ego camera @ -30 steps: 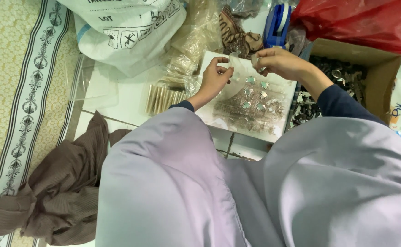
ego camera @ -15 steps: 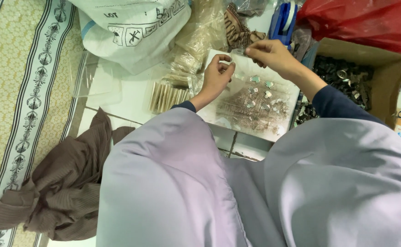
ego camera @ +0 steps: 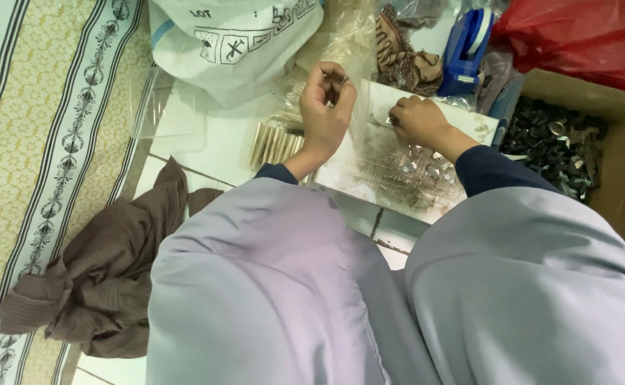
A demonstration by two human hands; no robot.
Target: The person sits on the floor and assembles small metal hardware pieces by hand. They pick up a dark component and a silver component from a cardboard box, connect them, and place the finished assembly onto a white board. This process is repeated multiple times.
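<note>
1. Small metal pieces (ego camera: 416, 175) lay strewn over a white sheet (ego camera: 369, 153) on the tiled floor (ego camera: 209, 146), just beyond the person's lap of pale lilac cloth (ego camera: 270, 285).
2. Left hand (ego camera: 324, 107) had lifted off the sheet since half a second earlier; it was now raised and curled nearly shut, fingertips pinched on something small and shiny, too small to tell what.
3. Right hand (ego camera: 418, 120) had dropped from the sheet's far edge onto the sheet itself, fingers bent and pressed down among the pieces; whether it gripped one I could not tell.
4. That shift suggested one piece was picked up while the other hand sorted for the next.
5. Left of the lap a brown cloth (ego camera: 105, 285) lay crumpled beside a patterned mat (ego camera: 34, 142).
6. Farther off stood a cardboard box (ego camera: 612, 107) of dark pieces, a blue tape dispenser (ego camera: 466, 50), a white printed bag (ego camera: 234, 39) and a red bag (ego camera: 576, 32).
</note>
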